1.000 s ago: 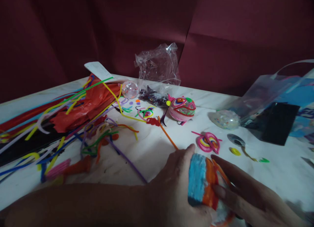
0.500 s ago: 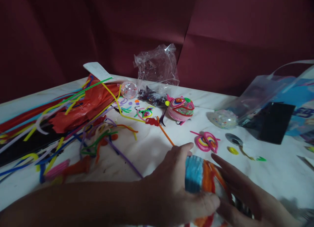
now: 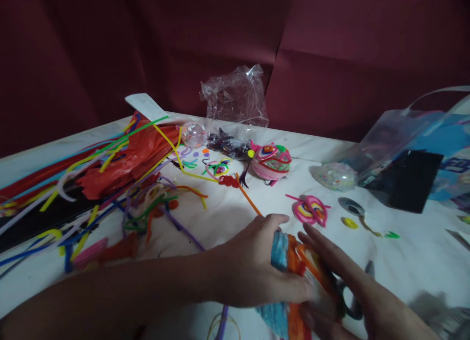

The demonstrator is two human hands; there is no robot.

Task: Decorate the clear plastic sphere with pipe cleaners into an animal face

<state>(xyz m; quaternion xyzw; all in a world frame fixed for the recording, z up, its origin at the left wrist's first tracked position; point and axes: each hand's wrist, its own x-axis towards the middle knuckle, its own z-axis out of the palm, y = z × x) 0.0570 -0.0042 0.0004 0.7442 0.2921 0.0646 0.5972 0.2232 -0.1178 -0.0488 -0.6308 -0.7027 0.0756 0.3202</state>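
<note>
A ball [image 3: 281, 252] covered with fuzzy pipe cleaners in blue, orange and red stands between my hands at the lower middle. My left hand [image 3: 253, 271] wraps round its left side, thumb lying across the front. From the right, my right hand [image 3: 360, 291] closes on the ball with fingers along its top and side. Its lower part is partly hidden by my hands. A dark scissors-like tool [image 3: 354, 305] shows behind my right fingers; whether it is held or lies on the table, I cannot tell. Beyond the hands lies a pink pipe-cleaner coil [image 3: 310, 210] with yellow and blue rings.
Loose pipe cleaners [image 3: 147, 207] and a red plastic bag [image 3: 125, 168] spread over the left. Farther back are a pink-wrapped ball [image 3: 271, 162], a clear ball [image 3: 194, 135] and a clear bag [image 3: 237, 95]. A tape roll [image 3: 351, 206] and a black box [image 3: 414, 182] sit right.
My hands have shifted slightly left with the ball, which has turned a little. My right fingers lie closer over its top. More of the dark tool shows behind my right hand.
</note>
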